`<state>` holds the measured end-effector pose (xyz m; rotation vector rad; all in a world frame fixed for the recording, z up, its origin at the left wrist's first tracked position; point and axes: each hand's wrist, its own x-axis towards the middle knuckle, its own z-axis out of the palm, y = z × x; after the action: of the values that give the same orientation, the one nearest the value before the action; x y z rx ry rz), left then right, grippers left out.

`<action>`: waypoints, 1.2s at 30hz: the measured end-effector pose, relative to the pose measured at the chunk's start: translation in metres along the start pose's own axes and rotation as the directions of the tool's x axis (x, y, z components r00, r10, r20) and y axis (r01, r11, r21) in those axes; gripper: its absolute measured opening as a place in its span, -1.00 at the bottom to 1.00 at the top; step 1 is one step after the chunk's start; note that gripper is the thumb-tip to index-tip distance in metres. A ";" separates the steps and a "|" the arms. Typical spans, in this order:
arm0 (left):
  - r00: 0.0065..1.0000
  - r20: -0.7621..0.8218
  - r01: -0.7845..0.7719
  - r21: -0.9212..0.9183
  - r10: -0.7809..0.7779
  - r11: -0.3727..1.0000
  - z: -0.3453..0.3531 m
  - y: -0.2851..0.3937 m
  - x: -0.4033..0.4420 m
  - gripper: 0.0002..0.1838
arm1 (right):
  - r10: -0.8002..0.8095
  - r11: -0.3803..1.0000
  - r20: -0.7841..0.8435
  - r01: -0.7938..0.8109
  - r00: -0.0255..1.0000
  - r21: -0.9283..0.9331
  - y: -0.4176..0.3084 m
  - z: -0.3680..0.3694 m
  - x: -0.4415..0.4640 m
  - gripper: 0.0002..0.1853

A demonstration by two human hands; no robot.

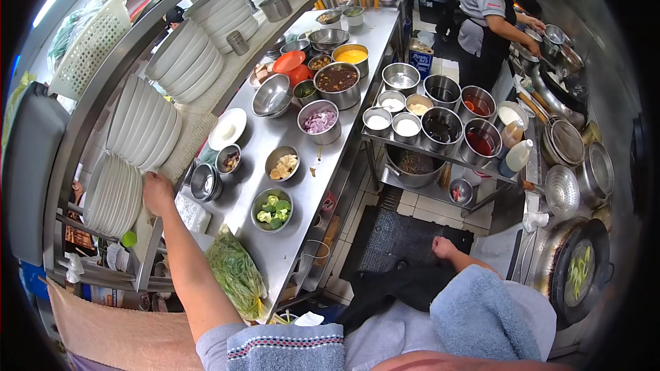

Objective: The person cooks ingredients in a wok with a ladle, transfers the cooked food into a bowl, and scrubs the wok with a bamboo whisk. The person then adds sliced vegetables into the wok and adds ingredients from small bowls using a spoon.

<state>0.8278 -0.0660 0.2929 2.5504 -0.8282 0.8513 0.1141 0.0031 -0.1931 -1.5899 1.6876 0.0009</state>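
My left hand (159, 194) reaches up to the shelf on the left. Its fingers are curled at the rim of a white plate in the nearest plate stack (113, 196); the fingertips are partly hidden. Down at my right side, above the dark floor mat, my right hand (444, 246) is closed with nothing visible in it. Below my left forearm lies a plastic bag of leafy greens (237, 271). Close by on the steel counter (244, 158) stand a bowl of broccoli (272, 209), a bowl of pale pieces (282, 164) and several small nested bowls (205, 183).
More plate stacks (143, 124) line the shelf. A steel cart (440, 154) holds pots of sauces and powders. At the right, a wok (579, 271) with green vegetables sits beside a perforated ladle (562, 191). A co-worker (485, 7) stands further back by the stove.
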 end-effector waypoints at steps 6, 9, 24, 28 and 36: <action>1.000 0.013 0.027 -0.016 -0.026 1.000 0.000 0.000 0.000 -0.69 | -0.053 0.998 0.047 0.051 0.998 0.023 -0.028 -0.020 0.004 -0.80; 1.000 0.008 -0.001 -0.004 0.001 1.000 -0.001 0.000 0.000 -0.69 | -0.099 0.991 0.100 0.107 0.990 -0.077 -0.039 -0.020 0.013 -0.80; 1.000 0.013 0.005 -0.024 -0.005 1.000 0.004 -0.005 0.004 -0.69 | -0.215 0.971 0.237 0.233 0.947 -0.050 -0.057 0.013 0.029 -0.86; 0.999 0.046 0.021 -0.015 -0.020 1.000 0.005 -0.005 0.006 -0.69 | -0.025 0.997 0.332 0.048 0.943 -0.063 -0.051 0.001 0.006 -0.86; 0.997 0.075 0.020 -0.012 -0.019 1.000 -0.001 -0.004 0.004 -0.68 | -0.044 0.997 0.221 0.057 0.974 -0.052 0.001 0.033 0.014 -0.88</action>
<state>0.8323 -0.0642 0.2956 2.5892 -0.8268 0.7460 0.1326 0.0076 -0.2232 -1.6116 1.4873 0.1950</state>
